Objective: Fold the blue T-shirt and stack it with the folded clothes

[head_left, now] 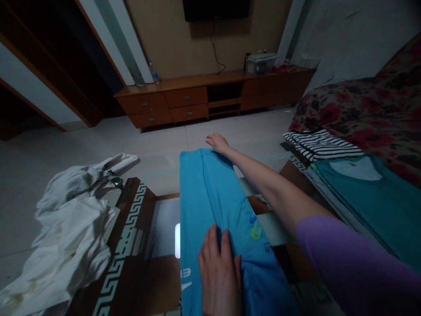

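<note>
A bright blue printed garment (194,188), folded lengthwise, lies across the glass-topped table (166,219). Its far end reaches the table's far side, and a fold line runs along its length. My left hand (219,267) rests palm down on the near part of the cloth, fingers stretched out. Beyond, my right hand (217,142) is at the garment's far edge, its fingers extended and holding nothing that I can see. Whether the right palm touches the cloth cannot be made out. Creases gather on the right side, near a green and blue print.
Crumpled white clothes (79,228) lie on the table's left side. To the right are a folded teal shirt (368,193) and a striped garment (324,145), beside a floral-covered sofa (338,107). A wooden TV cabinet (187,96) stands against the far wall.
</note>
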Motion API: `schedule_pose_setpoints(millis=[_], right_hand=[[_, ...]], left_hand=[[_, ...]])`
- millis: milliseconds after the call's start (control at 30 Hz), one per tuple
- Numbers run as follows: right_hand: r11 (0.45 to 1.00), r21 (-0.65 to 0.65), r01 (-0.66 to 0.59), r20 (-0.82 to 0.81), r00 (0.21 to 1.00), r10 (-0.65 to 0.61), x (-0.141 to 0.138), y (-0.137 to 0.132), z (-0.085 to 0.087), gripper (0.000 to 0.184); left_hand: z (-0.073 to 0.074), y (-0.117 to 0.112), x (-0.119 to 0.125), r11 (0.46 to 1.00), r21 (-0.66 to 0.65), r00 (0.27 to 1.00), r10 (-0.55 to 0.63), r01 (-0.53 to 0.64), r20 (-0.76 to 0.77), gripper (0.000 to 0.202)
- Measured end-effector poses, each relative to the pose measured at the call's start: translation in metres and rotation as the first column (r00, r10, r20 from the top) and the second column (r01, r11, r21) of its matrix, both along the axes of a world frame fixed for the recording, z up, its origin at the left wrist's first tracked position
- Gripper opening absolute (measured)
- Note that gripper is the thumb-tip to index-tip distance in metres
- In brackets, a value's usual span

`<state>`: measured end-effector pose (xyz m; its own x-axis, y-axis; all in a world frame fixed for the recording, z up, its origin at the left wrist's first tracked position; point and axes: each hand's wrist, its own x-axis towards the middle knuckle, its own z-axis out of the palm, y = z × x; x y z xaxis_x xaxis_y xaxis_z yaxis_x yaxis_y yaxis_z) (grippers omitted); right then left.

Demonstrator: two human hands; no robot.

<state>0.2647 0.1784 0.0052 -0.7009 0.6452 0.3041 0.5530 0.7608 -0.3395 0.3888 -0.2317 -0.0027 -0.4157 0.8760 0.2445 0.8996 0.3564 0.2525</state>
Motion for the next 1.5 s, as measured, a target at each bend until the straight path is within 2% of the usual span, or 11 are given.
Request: schedule_pose_setpoints(millis=[100,200,300,400,567,700,833,1000,1233,1367,1500], right_hand=[[0.995,0.092,-0.038,-0.021,0.999,0.040,0.041,-0.024,0.009,0.036],[0.985,0.116,-0.131,0.037,0.991,0.128,0.082,-0.063,0.003,0.033],[0.978,0.074,-0.196,0.124,0.975,0.186,0.107,-0.092,-0.012,0.034],[0.990,0.038,-0.139,0.163,0.978,0.131,0.113,-0.096,-0.023,0.038],[0.998,-0.002,-0.059,0.198,0.978,0.059,0.091,-0.073,-0.034,0.052],[0.999,-0.011,0.030,0.196,0.980,-0.027,0.069,-0.056,-0.045,0.052],[0.995,-0.004,0.098,0.179,0.979,-0.096,0.055,-0.046,-0.045,0.050],[0.999,0.035,0.037,0.164,0.986,-0.042,0.041,-0.054,-0.034,0.044],[0.993,0.031,-0.110,0.156,0.982,0.104,0.029,-0.083,-0.038,0.043],[0.992,0.042,-0.116,0.166,0.980,0.107,0.039,-0.112,-0.011,0.039],[0.971,0.039,-0.237,0.155,0.961,0.229,0.089,-0.188,0.022,0.031]], left_hand=[[0.007,-0.009,0.000,0.992,-0.013,0.990,-0.122,0.122,-0.066,0.056],[0.012,-0.016,0.007,0.988,-0.083,0.986,-0.138,0.131,-0.095,0.058],[0.017,-0.022,0.033,0.973,-0.124,0.976,-0.203,0.192,-0.076,0.060],[0.016,-0.028,0.070,0.910,-0.127,0.914,-0.402,0.394,-0.048,0.071],[-0.031,-0.036,0.106,0.865,0.041,0.854,-0.485,0.500,-0.187,0.064],[-0.075,-0.033,0.118,0.842,0.356,0.894,-0.284,0.406,-0.346,0.025],[-0.085,-0.032,0.131,0.815,0.485,0.937,-0.192,0.318,-0.292,0.015],[-0.078,-0.041,0.131,0.873,0.391,0.948,-0.207,0.291,-0.243,0.025],[-0.055,-0.057,0.128,0.884,0.032,0.885,-0.465,0.466,-0.028,0.050],[-0.027,-0.073,0.125,0.950,0.095,0.927,-0.312,0.298,0.208,0.041],[0.002,-0.095,0.097,0.987,0.132,0.938,-0.128,0.089,0.324,0.034]])
